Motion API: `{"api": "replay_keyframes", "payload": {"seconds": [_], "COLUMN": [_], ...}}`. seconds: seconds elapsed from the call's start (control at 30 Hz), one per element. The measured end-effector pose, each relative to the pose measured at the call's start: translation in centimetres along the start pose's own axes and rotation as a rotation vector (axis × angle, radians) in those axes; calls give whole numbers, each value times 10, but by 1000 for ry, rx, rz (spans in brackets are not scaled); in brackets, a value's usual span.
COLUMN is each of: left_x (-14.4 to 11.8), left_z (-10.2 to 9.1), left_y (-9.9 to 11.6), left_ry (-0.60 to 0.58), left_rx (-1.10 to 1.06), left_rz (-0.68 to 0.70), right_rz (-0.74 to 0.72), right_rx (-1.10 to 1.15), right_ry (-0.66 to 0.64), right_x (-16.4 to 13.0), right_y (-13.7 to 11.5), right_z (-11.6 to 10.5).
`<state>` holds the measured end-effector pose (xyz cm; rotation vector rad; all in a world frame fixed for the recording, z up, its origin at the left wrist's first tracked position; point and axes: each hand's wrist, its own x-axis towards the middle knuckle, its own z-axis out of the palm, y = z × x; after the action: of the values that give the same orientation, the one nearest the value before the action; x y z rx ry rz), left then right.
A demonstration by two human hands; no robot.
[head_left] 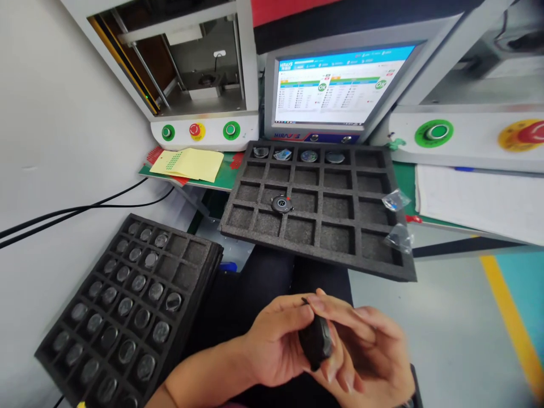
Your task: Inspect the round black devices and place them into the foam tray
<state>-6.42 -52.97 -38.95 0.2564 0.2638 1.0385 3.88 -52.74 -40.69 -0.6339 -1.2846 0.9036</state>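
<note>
Grip: the left hand [276, 340] has its thumb pressed on a black, smooth, rounded object [315, 340], fingers bent closely round it. The right hand [376, 354] lays its fingertips at the object's upper edge, its other fingers curled; whether these grip it too I cannot tell, as the fingers overlap.
Object: between the two hands, tilted on edge, above the dark-clothed legs [267, 277] and in front of the near tray.
Near tray: a dark grey foam tray [335, 212] with square compartments; small round items [309, 156] sit in its back row, and a round black watch body [281, 204] with a red mark lies over a divider towards the left.
Tray's right rim: two crumpled clear plastic pieces [397, 200].
Left stack: dark foam trays [186, 276], the top one holding rows of round, dark-rimmed discs [125, 306].
Screen: a grey-framed monitor [344, 85] showing two green "OK" marks.
Machine: a white cabinet [215, 139] with two green buttons [232, 130] either side of a red stop button [195, 130].
Papers: yellow sheets [204, 164] left of the near tray, white sheets [480, 198] right.
</note>
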Motion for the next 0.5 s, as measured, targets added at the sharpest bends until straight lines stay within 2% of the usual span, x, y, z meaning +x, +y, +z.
{"api": "replay_keyframes", "payload": {"seconds": [0.2,0.5], "left_x": [-9,-14], "left_z": [1,-5], "left_y": [3,4], "left_ry": [8,68], "left_rx": [11,9], "left_rz": [-50,-85], "right_rz": [28,72], "right_rx": [141,225], "right_ry": [5,-65], "right_x": [3,5], "right_y": [-3,1], "right_z": [7,2]}}
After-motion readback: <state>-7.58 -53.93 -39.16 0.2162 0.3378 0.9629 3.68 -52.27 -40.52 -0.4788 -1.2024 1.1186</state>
